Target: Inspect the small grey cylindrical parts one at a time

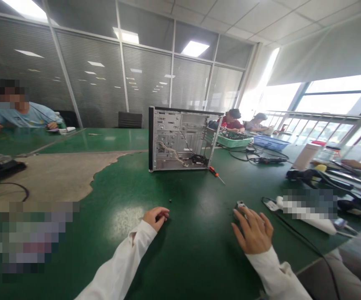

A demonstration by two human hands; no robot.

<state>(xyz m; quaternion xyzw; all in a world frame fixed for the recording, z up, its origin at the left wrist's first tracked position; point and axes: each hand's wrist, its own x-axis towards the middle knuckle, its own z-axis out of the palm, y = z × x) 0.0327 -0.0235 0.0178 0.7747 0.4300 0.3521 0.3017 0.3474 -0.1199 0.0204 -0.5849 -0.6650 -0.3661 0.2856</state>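
Note:
My left hand (156,218) rests on the green table (196,258) with its fingers curled together; whether anything is inside the curl is hidden. Just past it lies a tiny dark piece (170,201). On the right, my right hand (254,232) is spread palm down. Its fingertips reach a small metal part (240,203), partly covered by them; the fingers are not closed around it. Beyond both hands stands an upright computer case (182,141) with its side off, showing loose cables and a bare metal frame. A screwdriver (214,171) with an orange and black handle lies by its right corner.
A white power strip (308,216) and black cables lie to the right. Further back are a green basket (235,142) with parts and a blue basket (269,143). A torn brown sheet (61,171) covers the left side. Several people sit around the table.

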